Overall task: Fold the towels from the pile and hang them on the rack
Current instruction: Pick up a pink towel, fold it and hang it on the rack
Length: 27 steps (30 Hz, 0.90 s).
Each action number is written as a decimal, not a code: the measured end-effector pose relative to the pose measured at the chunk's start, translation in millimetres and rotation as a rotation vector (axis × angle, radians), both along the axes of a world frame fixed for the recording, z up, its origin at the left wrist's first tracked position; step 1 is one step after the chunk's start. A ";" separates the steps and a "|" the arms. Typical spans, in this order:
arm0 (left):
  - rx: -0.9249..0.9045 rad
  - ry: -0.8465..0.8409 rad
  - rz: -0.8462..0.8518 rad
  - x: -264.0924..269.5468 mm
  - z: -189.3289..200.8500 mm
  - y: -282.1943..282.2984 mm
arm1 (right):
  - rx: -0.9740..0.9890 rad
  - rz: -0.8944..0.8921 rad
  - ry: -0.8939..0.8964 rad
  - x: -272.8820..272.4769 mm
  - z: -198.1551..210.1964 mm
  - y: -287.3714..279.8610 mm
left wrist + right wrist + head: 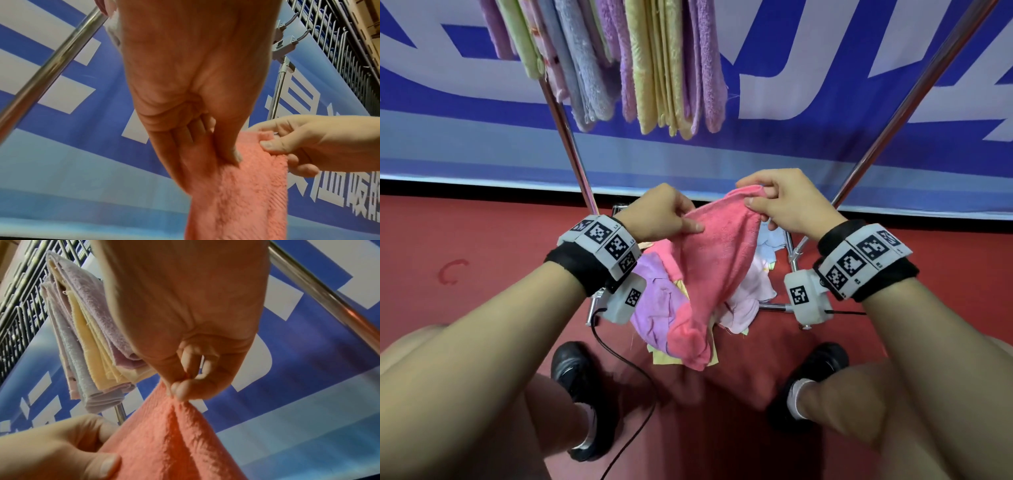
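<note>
Both hands hold up a pink towel (pixel 717 260) above the pile (pixel 664 308) on the red floor (pixel 465 240). Left hand (pixel 662 214) grips its left edge between thumb and fingers; right hand (pixel 791 205) pinches the top corner. Folded towels (pixel 647 65) hang overhead on the rack (pixel 566 133), before a blue banner (pixel 808 113).

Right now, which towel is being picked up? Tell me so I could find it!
Look below the metal rack with folded towels hanging on it, down to the heap of towels on the red floor. The pink towel is held up above that heap, pinched by the left hand and right hand. It is the only one being held.
</note>
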State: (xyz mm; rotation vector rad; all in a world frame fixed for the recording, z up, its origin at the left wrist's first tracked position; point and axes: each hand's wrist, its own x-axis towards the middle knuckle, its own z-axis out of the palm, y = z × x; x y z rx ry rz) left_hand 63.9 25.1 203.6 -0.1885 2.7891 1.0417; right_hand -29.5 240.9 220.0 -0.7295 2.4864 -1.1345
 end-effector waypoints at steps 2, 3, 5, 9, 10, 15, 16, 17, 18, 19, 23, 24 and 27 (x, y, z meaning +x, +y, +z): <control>-0.013 0.073 0.049 -0.5 1.1 -1.8 | 0.013 0.008 -0.069 0.1 0.8 2.4; 0.000 0.099 0.077 -0.5 1.1 -1.8 | -0.002 0.003 -0.120 2.3 1.8 2.3; 0.065 0.129 0.133 -0.1 0.3 -0.3 | -0.059 -0.001 -0.223 10.9 2.7 -1.5; 0.125 0.206 0.253 -1.6 -0.4 -0.5 | -0.041 -0.040 -0.152 19.2 -1.4 -10.7; 0.120 0.199 0.243 -1.8 0.6 -1.9 | -0.039 -0.051 -0.128 17.7 -1.0 -11.0; 0.130 0.077 0.095 7.2 7.5 -12.1 | 0.001 -0.014 -0.064 4.0 1.6 -4.7; 0.144 0.078 0.100 10.1 7.1 -13.6 | 0.022 0.008 -0.063 3.7 1.1 -4.0; 0.162 0.090 0.112 12.8 6.5 -14.8 | 0.044 0.029 -0.062 4.0 0.0 -3.2; 0.170 0.108 0.134 15.2 5.1 -16.1 | 0.067 0.045 -0.055 5.2 -0.5 -3.0; 0.170 0.129 0.163 17.3 3.5 -17.4 | 0.088 0.054 -0.040 5.7 -1.2 -3.2; 0.260 0.177 0.276 25.9 -1.8 -22.0 | 0.165 0.073 0.044 7.6 -3.4 -8.3; 0.297 0.197 0.291 28.1 -2.4 -21.5 | 0.180 0.066 0.066 7.6 -4.0 -9.5; 0.371 0.262 0.305 33.9 -1.8 -21.0 | 0.199 0.048 0.127 5.6 -3.4 -12.4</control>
